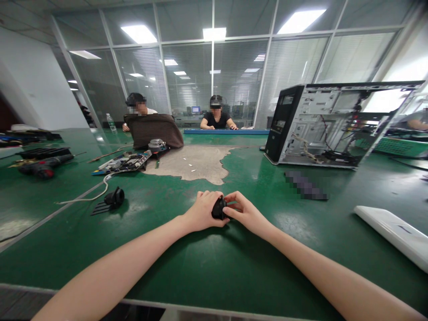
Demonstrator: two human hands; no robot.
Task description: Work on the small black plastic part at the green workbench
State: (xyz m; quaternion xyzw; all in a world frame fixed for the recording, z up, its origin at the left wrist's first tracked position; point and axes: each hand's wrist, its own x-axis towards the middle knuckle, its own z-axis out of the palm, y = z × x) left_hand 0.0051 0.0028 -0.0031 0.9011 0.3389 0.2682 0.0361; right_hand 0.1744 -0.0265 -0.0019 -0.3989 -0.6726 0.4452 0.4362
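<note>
A green table (200, 263) lies under the hands (203, 210). Far beyond them stands a glass wall (213, 58) with blinds (242, 84); bright lights (139, 34) show high in it.

Nearer me than the computer case (316, 127): black part (219, 208), partly covered by my left hand (203, 209) and right hand (247, 215) (can't make out its type). Just in front of the case: purplish object (306, 185), pixelated. Right of the case: white box (396, 236), cut off by the picture's edge. Left of it: person (137, 102), torso mostly behind brown cover (152, 130).

the wearer's two hands (204, 209) (245, 211), one computer case (285, 127), one drill (45, 167) (one bottle (110, 122))
</note>
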